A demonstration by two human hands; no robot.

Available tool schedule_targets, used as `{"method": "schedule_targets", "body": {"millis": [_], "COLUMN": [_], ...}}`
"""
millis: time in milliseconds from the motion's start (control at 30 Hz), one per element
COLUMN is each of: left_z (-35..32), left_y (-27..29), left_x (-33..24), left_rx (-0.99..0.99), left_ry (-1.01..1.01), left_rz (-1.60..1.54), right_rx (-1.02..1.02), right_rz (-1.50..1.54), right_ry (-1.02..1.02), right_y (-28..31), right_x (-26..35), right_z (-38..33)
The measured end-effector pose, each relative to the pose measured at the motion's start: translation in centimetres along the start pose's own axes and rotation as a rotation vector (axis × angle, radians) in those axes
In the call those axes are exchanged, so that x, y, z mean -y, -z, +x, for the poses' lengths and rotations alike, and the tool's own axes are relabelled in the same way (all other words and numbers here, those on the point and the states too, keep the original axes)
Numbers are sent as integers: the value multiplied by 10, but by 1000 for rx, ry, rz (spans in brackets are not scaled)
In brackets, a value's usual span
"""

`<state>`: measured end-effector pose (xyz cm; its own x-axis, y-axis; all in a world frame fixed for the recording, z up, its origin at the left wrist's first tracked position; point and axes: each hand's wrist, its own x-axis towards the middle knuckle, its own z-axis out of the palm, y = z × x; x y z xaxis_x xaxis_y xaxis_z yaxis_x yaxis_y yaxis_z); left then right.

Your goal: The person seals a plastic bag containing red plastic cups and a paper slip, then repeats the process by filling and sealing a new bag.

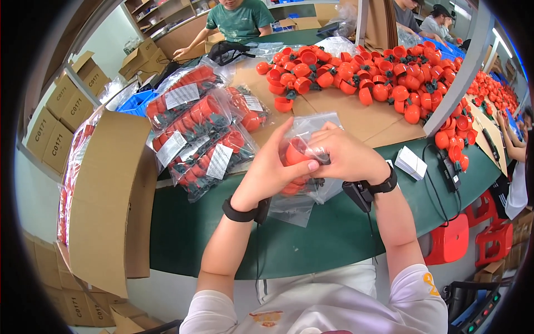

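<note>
Over the near edge of the table, both hands are closed around a clear plastic bag (293, 215) with red cups (295, 151) and dark fittings in it. My left hand (273, 164) grips the bag's left side, its thumb lying across the front. From the right, my right hand (349, 154) curls its fingers over the top of the bag, beside a red cup; its fingertips are partly hidden. Left of my hands lie several filled clear bags (196, 114) of red cups with white labels.
A heap of loose red cups (384, 75) covers cardboard (356, 119) on the green table (222, 222). An open carton (108, 195) stands at the left. White cards (410, 163) and a cabled black box (449, 171) lie right. A person (239, 22) is across the table.
</note>
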<state>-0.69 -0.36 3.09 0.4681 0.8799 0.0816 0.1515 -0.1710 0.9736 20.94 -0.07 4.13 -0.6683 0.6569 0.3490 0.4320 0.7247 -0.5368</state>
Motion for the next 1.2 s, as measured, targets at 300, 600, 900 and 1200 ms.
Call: {"method": "schedule_targets", "body": {"millis": [300,600,900,1200], "left_z": [1,-2,-4,-2], "left_y": [2,2,-5,-8], "left_x": [3,4,-6,3], "left_rx": [123,95,150,76], "left_ry": [-89,-123,47,-53], "left_rz": [107,39,-102,-98], "right_rx": [-101,-68,7,-82], "right_rz": [47,218,252,107], "right_ry": [0,-13,-81,84], "right_y": [11,24,21,22], "right_x": [5,4,5,11], "right_z": [-5,-14,-17,-12]}}
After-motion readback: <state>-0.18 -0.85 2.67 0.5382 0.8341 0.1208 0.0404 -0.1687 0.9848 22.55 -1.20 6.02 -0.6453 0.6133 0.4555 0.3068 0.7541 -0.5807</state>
